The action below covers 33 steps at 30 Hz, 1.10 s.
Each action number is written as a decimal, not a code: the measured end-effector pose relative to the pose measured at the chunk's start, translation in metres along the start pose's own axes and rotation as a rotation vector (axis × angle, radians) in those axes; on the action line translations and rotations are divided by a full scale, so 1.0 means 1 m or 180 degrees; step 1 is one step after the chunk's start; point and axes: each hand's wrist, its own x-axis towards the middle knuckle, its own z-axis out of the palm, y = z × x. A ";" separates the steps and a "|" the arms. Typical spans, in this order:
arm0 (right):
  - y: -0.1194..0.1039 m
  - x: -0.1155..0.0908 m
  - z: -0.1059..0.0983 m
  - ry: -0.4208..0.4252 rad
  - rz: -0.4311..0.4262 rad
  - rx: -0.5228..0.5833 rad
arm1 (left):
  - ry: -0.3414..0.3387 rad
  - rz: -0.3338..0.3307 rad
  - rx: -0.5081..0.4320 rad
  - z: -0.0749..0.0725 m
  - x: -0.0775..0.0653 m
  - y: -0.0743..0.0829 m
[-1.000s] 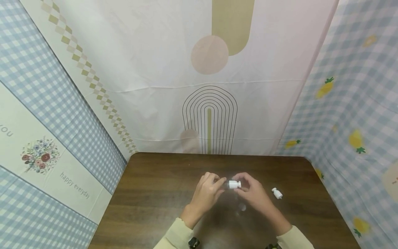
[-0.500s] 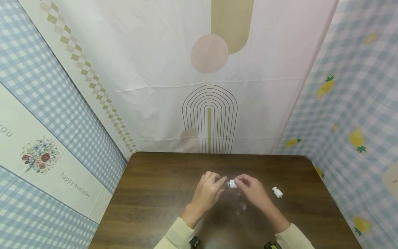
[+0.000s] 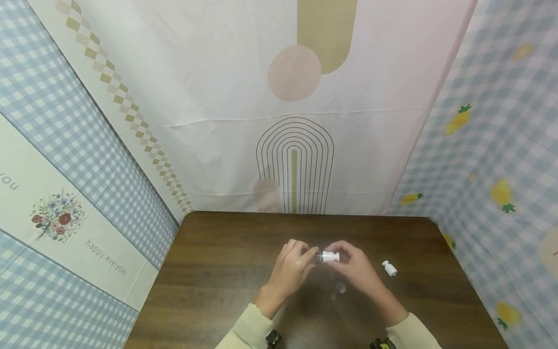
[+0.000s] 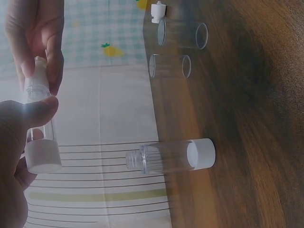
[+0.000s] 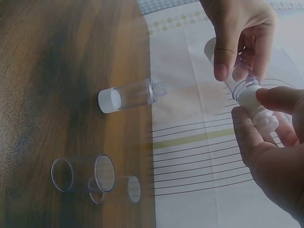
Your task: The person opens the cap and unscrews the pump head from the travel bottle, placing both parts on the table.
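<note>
My left hand [image 3: 289,266] holds a clear bottle [image 4: 47,129] with a white base [image 4: 42,156], tilted on its side above the table. At the bottle's neck, the fingers and thumb of my right hand [image 3: 355,269] pinch a white pump head [image 3: 330,257]. The pump head sits against the threaded neck, and how firmly it is seated I cannot tell. In the right wrist view, that same white pump [image 5: 254,103] lies between right thumb and fingers. A second clear bottle [image 5: 133,96] with a white base stands upright on the table, its neck uncovered.
Two clear cylindrical caps [image 4: 183,34] stand on the wooden table [image 3: 209,291] near the second bottle. Another white pump head [image 3: 389,268] lies to the right of my right hand. Patterned cloth [image 3: 226,160] hangs behind the table and at its sides.
My right fingers went over the pump head half a second ago, covering its end, then shifted back so the end shows again. My left hand stays almost still with the bottle.
</note>
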 end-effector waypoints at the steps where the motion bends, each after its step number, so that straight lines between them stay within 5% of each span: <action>1: 0.001 0.000 0.000 -0.0019 -0.0019 0.0037 | 0.0011 0.0000 -0.0003 0.000 0.000 0.000; 9: 0.004 0.001 0.003 0.0059 0.0059 0.0070 | 0.0054 0.0033 0.0020 0.003 -0.001 -0.001; 18: 0.005 0.001 0.004 0.0149 0.0627 0.0046 | 0.0117 0.0176 0.0174 0.004 0.000 -0.002; 25: 0.002 -0.001 0.004 0.0065 0.0515 0.0278 | 0.0100 0.0195 0.0194 0.003 0.000 -0.002; 33: 0.003 -0.002 0.003 0.0178 0.0111 -0.0130 | 0.0030 0.0063 0.0058 0.001 0.000 -0.001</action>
